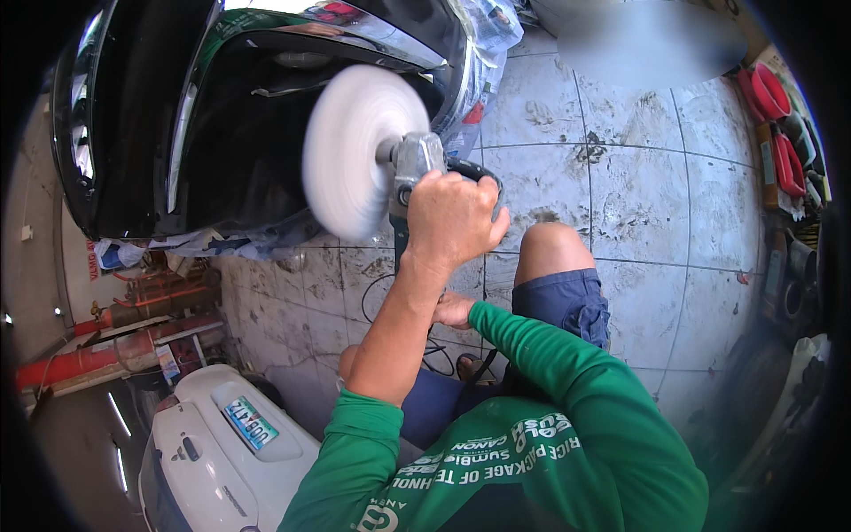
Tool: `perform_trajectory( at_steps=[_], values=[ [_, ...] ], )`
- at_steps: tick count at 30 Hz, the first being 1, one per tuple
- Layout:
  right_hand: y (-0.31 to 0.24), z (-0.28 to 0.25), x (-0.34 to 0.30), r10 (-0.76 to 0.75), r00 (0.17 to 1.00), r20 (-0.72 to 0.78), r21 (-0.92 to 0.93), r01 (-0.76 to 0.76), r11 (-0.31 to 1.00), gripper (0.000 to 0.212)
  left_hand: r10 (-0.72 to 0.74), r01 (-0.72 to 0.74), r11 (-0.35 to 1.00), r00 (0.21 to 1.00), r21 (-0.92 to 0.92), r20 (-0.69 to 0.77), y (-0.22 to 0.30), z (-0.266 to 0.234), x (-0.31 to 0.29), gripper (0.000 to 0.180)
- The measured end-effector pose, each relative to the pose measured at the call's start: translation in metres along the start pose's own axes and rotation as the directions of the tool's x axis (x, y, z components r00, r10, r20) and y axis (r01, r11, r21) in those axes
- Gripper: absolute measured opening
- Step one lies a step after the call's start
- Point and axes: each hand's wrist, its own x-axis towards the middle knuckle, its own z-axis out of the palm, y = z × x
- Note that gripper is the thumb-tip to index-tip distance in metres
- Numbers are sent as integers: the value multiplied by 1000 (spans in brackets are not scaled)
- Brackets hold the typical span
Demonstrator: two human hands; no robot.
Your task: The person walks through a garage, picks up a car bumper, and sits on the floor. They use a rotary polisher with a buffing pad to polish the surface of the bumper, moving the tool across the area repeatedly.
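My left hand (pixel 450 217) is wrapped over the head of a polisher (pixel 418 160), near its black side handle. The polisher's round white pad (pixel 362 151) is smeared by motion, its edge toward me, and overlaps a glossy black car panel (pixel 248 142); I cannot tell whether they touch. My right hand (pixel 455 310) is closed at the rear of the polisher, below my left wrist. My left forearm hides most of its fingers and the rear of the tool. A thin black cord (pixel 434 355) hangs from there.
Clear plastic sheeting (pixel 487 53) covers the panel's right edge. Stained light floor tiles (pixel 638 195) lie on the right, with red containers (pixel 769 93) at the far right. A white car (pixel 213 452) stands at lower left, near a red cylinder (pixel 89 359). My bent knee (pixel 554 248) sticks out forward.
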Motion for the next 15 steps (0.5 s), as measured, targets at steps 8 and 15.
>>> perform_trajectory(
  at_steps=[8, 15],
  values=[
    [-5, -11, -7, 39, 993, 113, -167, -19, 986, 39, -69, 65, 997, 993, -47, -101, -2, -5, -22, 31],
    [18, -23, 13, 121, 977, 177, -467, -25, 884, 35, -246, 275, 957, 939, 95, -239, -8, -42, -77, 32]
  ],
)
